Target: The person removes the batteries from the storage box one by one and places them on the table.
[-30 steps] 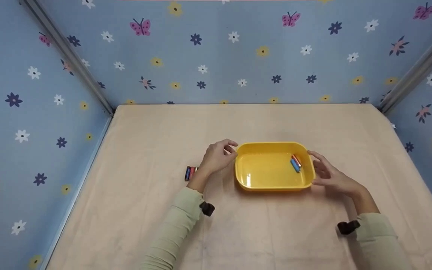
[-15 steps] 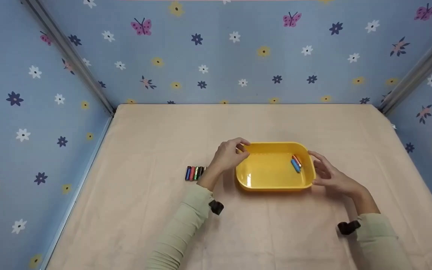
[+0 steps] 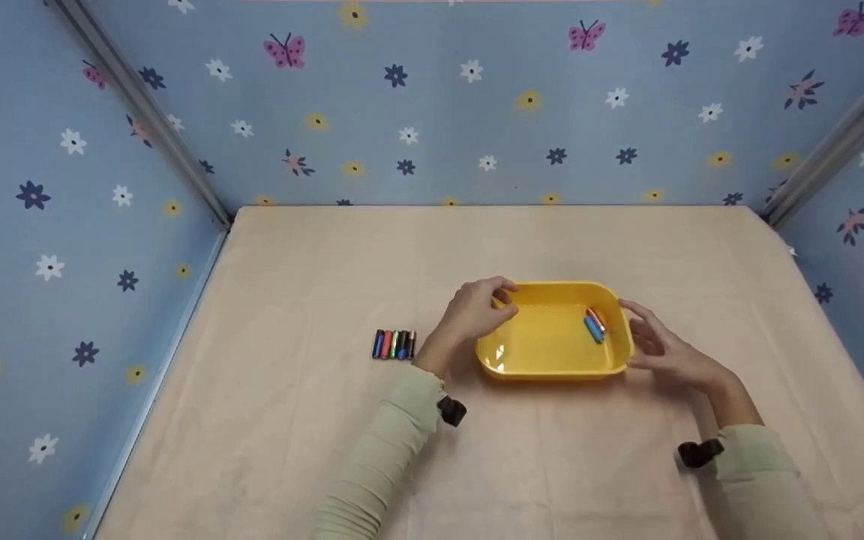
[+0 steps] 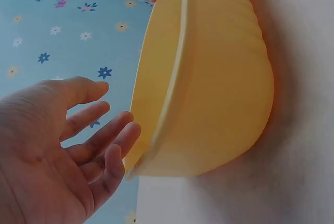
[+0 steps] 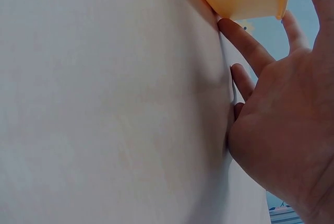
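A yellow plastic tub (image 3: 541, 345) stands on the cloth-covered table. Inside it, against the right end, lie a blue battery (image 3: 593, 330) and a red one. My left hand (image 3: 481, 307) hovers at the tub's left rim with loosely bent fingers; the left wrist view shows its palm (image 4: 57, 151) holding nothing. On the other side, my right hand (image 3: 668, 356) has its spread fingers at the tub's right wall. In the right wrist view a fingertip (image 5: 228, 27) is right at the tub's lower edge. Several batteries (image 3: 394, 344) lie side by side left of the tub.
A pale cloth (image 3: 289, 450) covers the table. Blue panels (image 3: 439, 105) with flowers and butterflies close off the back and both sides, with metal posts (image 3: 143, 112) at the corners. Each forearm in a green sleeve (image 3: 387, 450) carries a black wrist camera (image 3: 451, 411).
My left hand has moved right, from beside the tub to over its left rim, uncovering more of the battery row. My right hand and the tub have stayed put.
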The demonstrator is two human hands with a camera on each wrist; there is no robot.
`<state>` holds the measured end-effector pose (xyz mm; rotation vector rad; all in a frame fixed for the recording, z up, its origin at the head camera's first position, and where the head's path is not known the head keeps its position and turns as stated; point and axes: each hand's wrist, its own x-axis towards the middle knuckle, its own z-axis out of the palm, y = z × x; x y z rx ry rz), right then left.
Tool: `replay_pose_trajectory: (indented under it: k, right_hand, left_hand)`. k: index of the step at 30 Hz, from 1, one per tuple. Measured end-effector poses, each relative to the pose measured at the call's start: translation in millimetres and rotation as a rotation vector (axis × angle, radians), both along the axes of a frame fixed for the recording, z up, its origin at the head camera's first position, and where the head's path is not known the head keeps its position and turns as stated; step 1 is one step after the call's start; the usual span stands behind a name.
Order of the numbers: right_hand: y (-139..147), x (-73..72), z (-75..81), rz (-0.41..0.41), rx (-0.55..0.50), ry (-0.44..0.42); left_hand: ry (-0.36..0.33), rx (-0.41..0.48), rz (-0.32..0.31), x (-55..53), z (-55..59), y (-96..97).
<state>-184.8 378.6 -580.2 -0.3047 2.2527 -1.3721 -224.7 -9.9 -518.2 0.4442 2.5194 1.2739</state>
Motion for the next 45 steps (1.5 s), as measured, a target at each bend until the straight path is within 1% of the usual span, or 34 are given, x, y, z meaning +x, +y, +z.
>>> replay_pose_trajectory:
  k: [2, 5, 8, 12, 16, 21, 22, 25, 26, 29, 32, 36, 38, 39, 40, 42, 45]
  right_hand:
    - [-0.1, 0.1, 0.8, -0.005, 0.004, -0.002]
    - [-0.3, 0.3, 0.8, -0.002, -0.006, -0.003]
    - [0.1, 0.5, -1.0, 0.015, -0.028, 0.006]
    - [0.3, 0.6, -3.0, 0.034, -0.054, 0.025]
    - [-0.3, 1.1, -1.2, 0.031, -0.046, 0.022]
    - [-0.3, 1.2, 0.0, 0.02, -0.035, 0.003]
    - [-0.4, 1.3, 0.0, 0.02, -0.035, 0.003]
    - [-0.3, 1.3, -0.5, 0.018, -0.033, 0.004]
    - [-0.4, 1.3, -0.5, 0.018, -0.031, 0.008]
    - [-0.9, 1.4, -0.1, 0.014, -0.022, 0.006]
    - [-1.2, 1.7, 0.7, 0.007, -0.008, -0.001]
    - [-0.8, 2.0, 1.6, 0.003, -0.006, -0.005]
    - [-0.3, 2.1, 1.5, 0.007, -0.024, -0.005]
    - [-0.1, 1.9, 1.2, 0.011, -0.031, -0.004]
    - [0.2, 1.8, 0.8, 0.016, -0.04, -0.004]
    - [0.2, 1.3, 0.1, 0.024, -0.051, -0.004]
    - [-0.2, 0.6, -0.2, 0.033, -0.053, -0.003]
  left_hand:
    - [-0.002, 0.006, -0.019, -0.2, 1.1, 5.2]
    - [-0.03, 0.046, -0.04, -1.2, 0.9, 12.7]
    - [-0.044, 0.072, -0.051, -2.9, -1.2, 18.5]
    - [-0.043, 0.086, -0.066, -5.3, -4.1, 25.7]
    - [-0.058, 0.083, -0.051, -6.6, -6.8, 34.6]
    - [-0.111, 0.118, -0.039, -7.1, -14.6, 46.7]
    - [-0.118, 0.121, -0.037, -7.9, -17.2, 49.4]
    - [-0.114, 0.109, -0.019, -13.9, -32.7, 60.0]
    - [-0.121, 0.113, -0.016, -14.2, -34.1, 62.5]
    - [-0.136, 0.125, -0.012, -14.4, -37.3, 69.9]
    - [-0.184, 0.153, -0.017, -9.6, -30.6, 75.0]
    - [-0.24, 0.179, 0.003, -10.3, -35.8, 85.3]
    - [-0.275, 0.197, 0.017, -12.0, -39.6, 90.3]
    - [-0.294, 0.196, 0.024, -14.1, -43.3, 93.1]
    - [-0.312, 0.194, 0.032, -16.6, -48.2, 96.4]
    - [-0.341, 0.181, 0.047, -23.7, -61.6, 104.2]
    - [-0.38, 0.172, 0.061, -31.0, -75.7, 112.7]
